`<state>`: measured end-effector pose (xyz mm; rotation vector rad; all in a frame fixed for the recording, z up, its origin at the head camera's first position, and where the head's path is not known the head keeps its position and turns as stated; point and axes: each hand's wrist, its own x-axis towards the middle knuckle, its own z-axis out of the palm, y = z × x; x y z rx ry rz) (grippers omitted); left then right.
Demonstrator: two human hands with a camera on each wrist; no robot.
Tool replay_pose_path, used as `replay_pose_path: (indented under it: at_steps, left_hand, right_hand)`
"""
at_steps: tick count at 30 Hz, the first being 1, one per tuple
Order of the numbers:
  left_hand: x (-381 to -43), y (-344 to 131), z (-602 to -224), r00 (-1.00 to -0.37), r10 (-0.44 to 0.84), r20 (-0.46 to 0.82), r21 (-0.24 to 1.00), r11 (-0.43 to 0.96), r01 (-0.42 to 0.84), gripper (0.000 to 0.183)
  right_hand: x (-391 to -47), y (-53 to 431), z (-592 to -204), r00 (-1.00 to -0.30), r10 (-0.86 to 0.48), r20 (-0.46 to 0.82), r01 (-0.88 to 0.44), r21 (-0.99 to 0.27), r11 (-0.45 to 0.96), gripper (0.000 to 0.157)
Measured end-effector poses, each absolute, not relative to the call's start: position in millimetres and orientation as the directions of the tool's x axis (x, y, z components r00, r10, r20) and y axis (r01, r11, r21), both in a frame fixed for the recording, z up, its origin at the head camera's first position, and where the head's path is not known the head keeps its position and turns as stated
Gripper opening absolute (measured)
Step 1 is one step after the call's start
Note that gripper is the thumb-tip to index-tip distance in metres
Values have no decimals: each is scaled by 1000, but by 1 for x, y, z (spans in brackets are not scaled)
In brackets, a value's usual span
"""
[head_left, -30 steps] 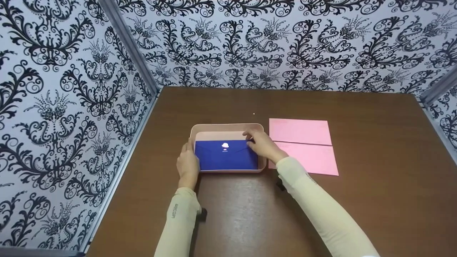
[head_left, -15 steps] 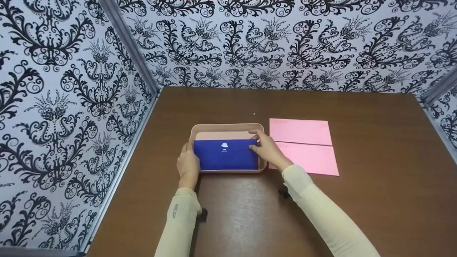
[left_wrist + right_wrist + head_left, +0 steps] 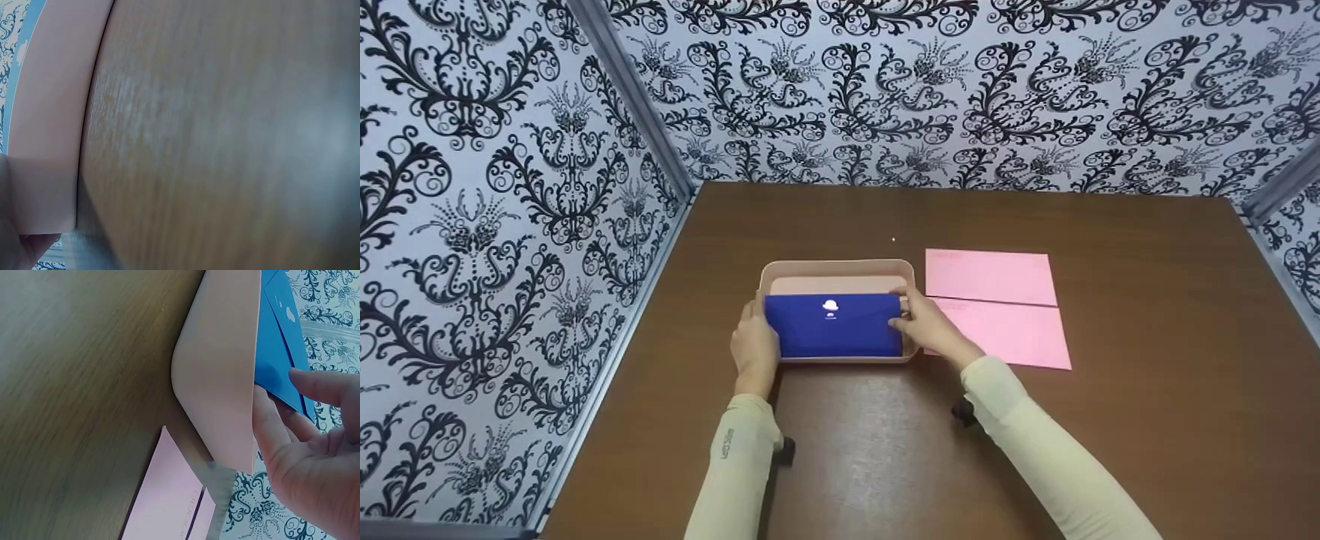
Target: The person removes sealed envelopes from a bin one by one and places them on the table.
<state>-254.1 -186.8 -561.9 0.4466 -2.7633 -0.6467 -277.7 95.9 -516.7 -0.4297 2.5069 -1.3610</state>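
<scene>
A blue envelope [image 3: 832,334] with a white hat-shaped print lies in a shallow pale-pink tray [image 3: 840,267]. Its far edge is raised in the tray. My left hand [image 3: 755,345] grips the tray's left end; the left wrist view shows only a bit of that hand beside the tray wall [image 3: 50,112]. At the opposite end my right hand [image 3: 928,324] pinches the envelope's right edge. In the right wrist view the thumb lies over the envelope [image 3: 278,354], and the fingers reach inside the tray wall, partly hidden beneath it.
Two pink paper rectangles, a far one [image 3: 990,276] and a near one [image 3: 1009,335], lie right of the tray, the near one partly under my right wrist in view. Patterned walls [image 3: 930,90] bound the brown table [image 3: 1170,300] at the back and left.
My right hand has slid from the envelope's far right corner toward me along its right edge and taken hold there. The envelope's far edge has tilted up slightly. My left hand has stayed put.
</scene>
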Motion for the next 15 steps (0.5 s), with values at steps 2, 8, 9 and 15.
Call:
replay_pose_path:
  at_steps: [2, 8, 9, 15]
  left_hand:
    - [-254, -187, -561, -917, -355, 180, 471, 850, -237, 53]
    - [-254, -188, -562, -920, -353, 173, 477, 847, -235, 54]
    - [-254, -187, -562, -919, -354, 174, 478, 846, -235, 54]
    - [-254, -187, -564, -919, -352, 179, 482, 846, -230, 53]
  right_hand:
    - [-277, 96, -517, -915, -391, -98, -135, -840, 525, 53]
    - [-275, 98, -515, -880, -452, -146, -134, -836, 532, 46]
    - [-275, 98, -515, -874, -460, -155, -130, -838, 529, 43]
    - [-273, 100, -514, -862, -465, -199, -56, -876, 479, 36]
